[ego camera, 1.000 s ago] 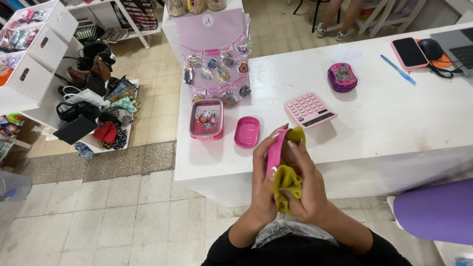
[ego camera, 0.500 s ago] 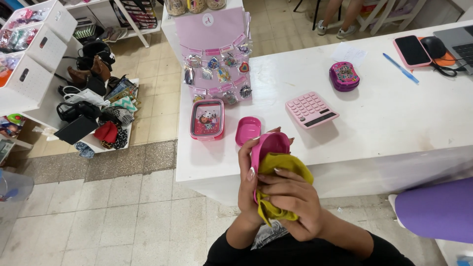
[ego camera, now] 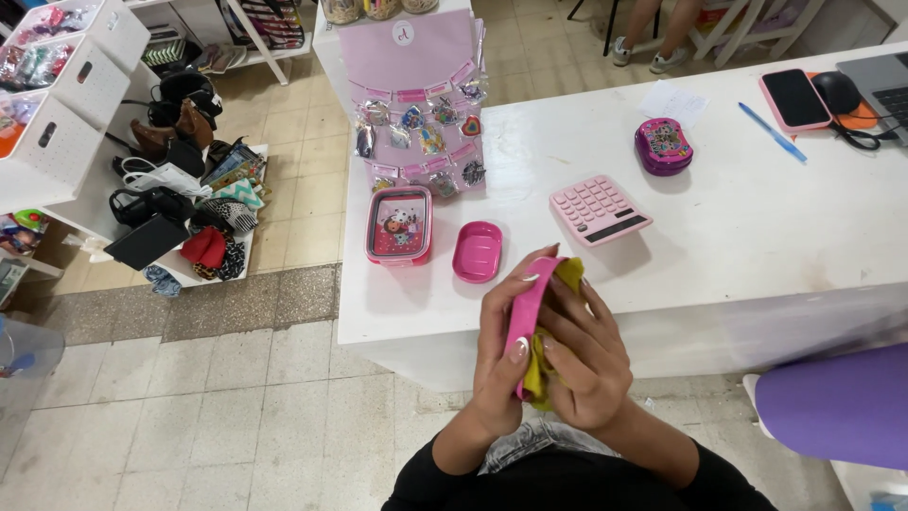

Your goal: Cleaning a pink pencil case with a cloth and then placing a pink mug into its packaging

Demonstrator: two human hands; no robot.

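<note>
1. The left hand (ego camera: 501, 355) is raised in front of the body, fingers upright and curled around the edge of a pink lid (ego camera: 526, 317), which it grips edge-on with the thumb across the near face.
2. The right hand (ego camera: 586, 355) faces it, fingers bent and pressed together over a yellow cloth (ego camera: 539, 374), pushing the cloth against the lid's inner side.
3. The lid is held in the air just before the near edge of the white table (ego camera: 757, 237), not resting on it.
4. The lid looks like smooth, hard plastic, flat and oblong; the cloth is soft and bunched, with a fold sticking up above the fingers.
5. On the table lies a small pink tray (ego camera: 478, 252) with rounded corners, and just beside it a pink box (ego camera: 399, 224) with a picture on its clear lid.
6. A pink calculator (ego camera: 599, 208) lies to the right, slightly angled.
7. Further back sit a round-cornered purple case (ego camera: 663, 146), a blue pen (ego camera: 772, 132) and a phone (ego camera: 795, 97).
</note>
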